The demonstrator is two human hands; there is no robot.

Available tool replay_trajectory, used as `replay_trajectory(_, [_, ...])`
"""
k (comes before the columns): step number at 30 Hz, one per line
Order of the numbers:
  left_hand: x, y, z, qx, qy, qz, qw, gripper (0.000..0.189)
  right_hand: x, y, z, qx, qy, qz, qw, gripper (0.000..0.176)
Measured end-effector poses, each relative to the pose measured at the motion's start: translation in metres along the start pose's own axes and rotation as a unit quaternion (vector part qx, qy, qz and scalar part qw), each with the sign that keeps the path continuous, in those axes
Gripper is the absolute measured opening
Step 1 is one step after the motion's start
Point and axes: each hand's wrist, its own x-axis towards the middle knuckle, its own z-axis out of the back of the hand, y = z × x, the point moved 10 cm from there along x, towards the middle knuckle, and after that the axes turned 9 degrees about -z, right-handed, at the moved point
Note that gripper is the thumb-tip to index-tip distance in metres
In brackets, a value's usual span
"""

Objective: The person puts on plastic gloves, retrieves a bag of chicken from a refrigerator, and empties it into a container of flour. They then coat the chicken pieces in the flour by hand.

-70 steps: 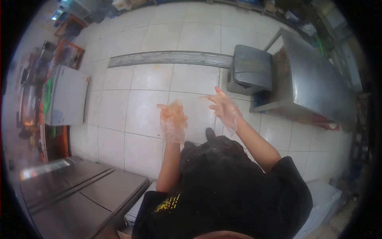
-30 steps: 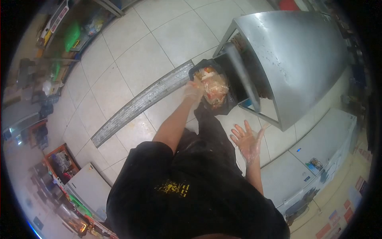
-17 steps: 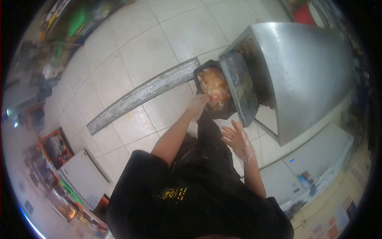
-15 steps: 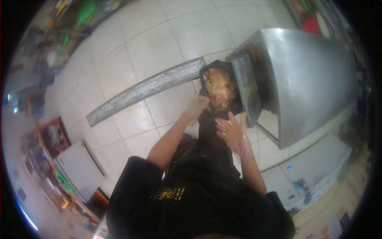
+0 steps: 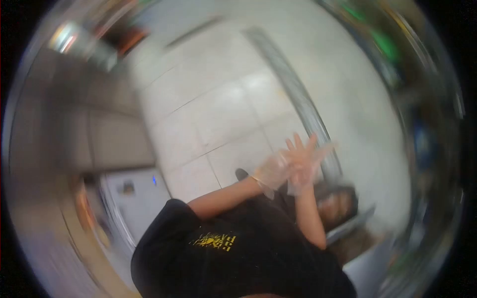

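Both hands wear thin clear plastic gloves and meet in front of my body. My left hand (image 5: 276,171) touches the palm side of my right hand; its fingers are blurred and partly hidden there. The fingers of my right hand (image 5: 304,160) are spread, with nothing visible in its grasp. To the lower right, beside my right forearm, is a dark tray (image 5: 353,199) with reddish-brown food (image 5: 334,206) in it, smeared by motion. Neither hand touches the tray.
A long grey metal strip (image 5: 298,94) crosses the tiled floor (image 5: 218,114). At the lower right, a metal cabinet (image 5: 370,263) stands by the tray. A white unit (image 5: 134,198) is at the left. Blurred goods line the right edge.
The view has turned, so the tray and metal cabinet now appear lower right. My hands have left the tray's near edge and come together.
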Motion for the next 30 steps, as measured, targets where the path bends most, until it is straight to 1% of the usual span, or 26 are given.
replay_trajectory(2, [-0.034, -0.058, 0.096, 0.073, -0.132, 0.011, 0.989, 0.03, 0.012, -0.071, -0.048, -0.048, 0.037, -0.071, 0.996, 0.092])
replay_trajectory(3, [-0.061, -0.056, 0.13, 0.074, -0.169, 0.031, 0.982, 0.03, 0.031, -0.109, -0.059, -0.019, 0.06, -0.146, 0.987, 0.095])
replay_trajectory(5, [-0.112, -0.052, 0.183, 0.052, -0.228, 0.064, 0.97, 0.031, 0.054, -0.175, -0.1, -0.056, 0.049, -0.203, 0.976, 0.096])
replay_trajectory(6, [-0.134, -0.046, 0.208, 0.047, -0.213, 0.132, 0.967, 0.03, 0.069, -0.207, -0.119, -0.074, 0.034, -0.218, 0.972, 0.099])
replay_trajectory(8, [-0.193, -0.039, 0.245, -0.001, -0.172, 0.262, 0.95, 0.028, 0.088, -0.298, -0.162, -0.075, 0.11, -0.295, 0.946, 0.094])
replay_trajectory(9, [-0.219, -0.038, 0.276, 0.032, -0.22, 0.234, 0.946, 0.027, 0.102, -0.343, -0.178, -0.067, 0.137, -0.326, 0.933, 0.092])
replay_trajectory(10, [-0.24, -0.03, 0.301, 0.066, -0.262, 0.207, 0.94, 0.026, 0.109, -0.391, -0.207, -0.027, 0.267, -0.405, 0.874, 0.084])
replay_trajectory(11, [-0.264, -0.029, 0.32, 0.101, -0.298, 0.177, 0.932, 0.025, 0.107, -0.434, -0.217, -0.019, 0.283, -0.444, 0.85, 0.079])
replay_trajectory(12, [-0.292, -0.026, 0.335, 0.096, -0.338, 0.18, 0.919, 0.024, 0.101, -0.474, -0.225, -0.008, 0.297, -0.479, 0.826, 0.074])
replay_trajectory(13, [-0.246, -0.057, 0.297, 0.11, -0.363, 0.172, 0.909, 0.023, 0.08, -0.415, -0.243, 0.013, 0.327, -0.499, 0.802, 0.069])
replay_trajectory(14, [-0.29, -0.054, 0.321, 0.103, -0.403, 0.176, 0.892, 0.022, 0.081, -0.474, -0.237, 0.006, 0.219, -0.521, 0.825, 0.066])
replay_trajectory(15, [-0.292, -0.043, 0.326, 0.086, -0.42, 0.182, 0.885, 0.022, 0.088, -0.489, -0.232, 0.0, 0.115, -0.531, 0.84, 0.063])
replay_trajectory(16, [-0.306, -0.041, 0.345, 0.065, -0.44, 0.188, 0.876, 0.021, 0.085, -0.514, -0.235, -0.013, 0.008, -0.536, 0.844, 0.061])
replay_trajectory(19, [-0.346, -0.04, 0.401, 0.044, -0.489, 0.203, 0.847, 0.02, 0.074, -0.564, -0.304, -0.148, 0.123, -0.509, 0.839, 0.058])
replay_trajectory(20, [-0.356, -0.044, 0.419, 0.049, -0.499, 0.206, 0.841, 0.02, 0.083, -0.585, -0.309, -0.175, 0.151, -0.525, 0.819, 0.059])
replay_trajectory(22, [-0.398, -0.05, 0.444, 0.051, -0.535, 0.288, 0.793, 0.022, 0.107, -0.64, -0.295, -0.233, 0.199, -0.557, 0.772, 0.061])
replay_trajectory(23, [-0.421, -0.054, 0.455, 0.054, -0.553, 0.323, 0.766, 0.022, 0.106, -0.664, -0.306, -0.272, 0.237, -0.566, 0.741, 0.058])
replay_trajectory(24, [-0.458, -0.054, 0.469, 0.083, -0.601, 0.327, 0.725, 0.024, 0.104, -0.701, -0.315, -0.308, 0.278, -0.573, 0.706, 0.056])
replay_trajectory(25, [-0.49, -0.059, 0.471, 0.11, -0.645, 0.33, 0.68, 0.027, 0.094, -0.725, -0.326, -0.342, 0.316, -0.578, 0.67, 0.053])
replay_trajectory(26, [-0.528, -0.057, 0.468, 0.121, -0.676, 0.354, 0.635, 0.029, 0.076, -0.739, -0.348, -0.48, 0.327, -0.537, 0.612, 0.049])
replay_trajectory(27, [-0.564, -0.063, 0.461, 0.128, -0.703, 0.377, 0.589, 0.031, 0.061, -0.758, -0.366, -0.509, 0.367, -0.535, 0.565, 0.048])
replay_trajectory(29, [-0.63, -0.08, 0.427, -0.024, -0.836, 0.3, 0.459, 0.034, 0.039, -0.794, -0.384, -0.562, 0.439, -0.52, 0.47, 0.046])
replay_trajectory(30, [-0.66, -0.097, 0.414, -0.036, -0.866, 0.304, 0.396, 0.036, 0.026, -0.814, -0.391, -0.563, 0.486, -0.512, 0.43, 0.046])
